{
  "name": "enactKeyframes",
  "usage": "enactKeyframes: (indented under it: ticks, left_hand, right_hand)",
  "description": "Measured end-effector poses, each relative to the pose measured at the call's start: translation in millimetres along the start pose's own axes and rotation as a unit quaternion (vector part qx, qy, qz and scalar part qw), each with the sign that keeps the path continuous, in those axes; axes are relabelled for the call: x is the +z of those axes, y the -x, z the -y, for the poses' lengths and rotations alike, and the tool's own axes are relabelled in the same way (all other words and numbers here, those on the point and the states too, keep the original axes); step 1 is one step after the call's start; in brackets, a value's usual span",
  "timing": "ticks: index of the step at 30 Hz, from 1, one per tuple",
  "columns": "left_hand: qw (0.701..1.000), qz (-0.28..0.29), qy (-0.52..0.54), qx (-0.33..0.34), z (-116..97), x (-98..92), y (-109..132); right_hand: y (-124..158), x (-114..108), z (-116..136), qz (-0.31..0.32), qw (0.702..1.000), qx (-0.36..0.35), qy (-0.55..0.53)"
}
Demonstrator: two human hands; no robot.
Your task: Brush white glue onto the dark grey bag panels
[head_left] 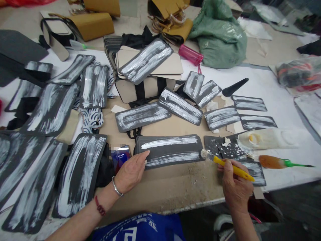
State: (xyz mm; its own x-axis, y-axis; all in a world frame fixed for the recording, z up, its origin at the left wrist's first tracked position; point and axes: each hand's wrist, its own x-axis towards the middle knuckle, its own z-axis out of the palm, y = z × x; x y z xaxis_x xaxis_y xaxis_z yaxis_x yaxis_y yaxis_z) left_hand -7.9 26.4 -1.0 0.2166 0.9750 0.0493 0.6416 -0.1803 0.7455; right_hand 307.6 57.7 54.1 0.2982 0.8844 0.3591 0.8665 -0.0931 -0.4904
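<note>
In the head view, a dark rectangular panel (173,147) lies on a short stack of similar panels, with white streaks along its two long edges and a dark band between. My left hand (132,170) rests on its left end, fingers stretched out and held close together. A brush (234,168) with a yellow handle is gripped in my right hand (237,187). Its whitish bristles touch or hover just off the panel's right end; I cannot tell which. Right of the panel are dark pieces (229,147) spattered with white, beside a cut translucent plastic container (268,139).
Several white-streaked panels (87,170) spread across the left and back. A phone (120,157) lies by my left hand. An orange-brown bottle (272,162) with a green nozzle sits at the right. Behind stand a pink cylinder (190,55), a green bag (220,36) and mustard handbags (90,26).
</note>
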Motion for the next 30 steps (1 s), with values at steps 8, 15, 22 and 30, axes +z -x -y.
enactKeyframes:
  ticks: [8, 15, 22, 30]
  left_hand:
    - [0.980, 0.009, -0.170, 0.103, -3.2, 7.6, 7.7]
    - [0.979, 0.000, -0.174, 0.109, -5.9, 7.6, 10.1]
    - [0.986, -0.036, -0.144, 0.077, -3.8, 1.6, 19.9]
    - [0.987, -0.019, -0.147, 0.066, 0.4, -0.3, 31.3]
  right_hand:
    - [26.6, 25.3, 9.4, 0.101, 0.959, -0.263, -0.030]
    - [18.0, 19.6, 8.5, 0.052, 0.971, -0.230, -0.046]
    - [33.7, 22.9, 24.7, 0.094, 0.968, -0.218, -0.083]
    - [56.5, 44.8, 106.9, 0.195, 0.911, -0.259, -0.257]
